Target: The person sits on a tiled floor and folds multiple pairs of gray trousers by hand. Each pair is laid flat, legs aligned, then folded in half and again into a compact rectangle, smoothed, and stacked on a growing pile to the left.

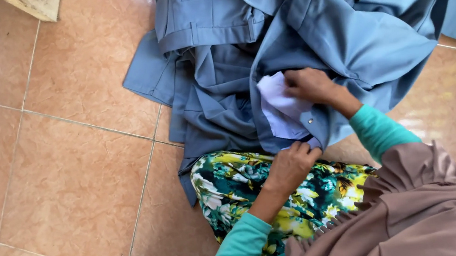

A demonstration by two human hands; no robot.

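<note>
While the left hand (290, 164) pinches the near edge of the blue-grey trousers (312, 43) on the tiled floor (66, 170), the right hand (309, 84) grips their white pocket lining (279, 108) — a hard tug could rip it.

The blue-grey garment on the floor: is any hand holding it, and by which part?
Both hands hold the blue-grey garment. The left hand pinches its lower edge near the white lining. The right hand takes its grip on the fold beside that lining.
</note>
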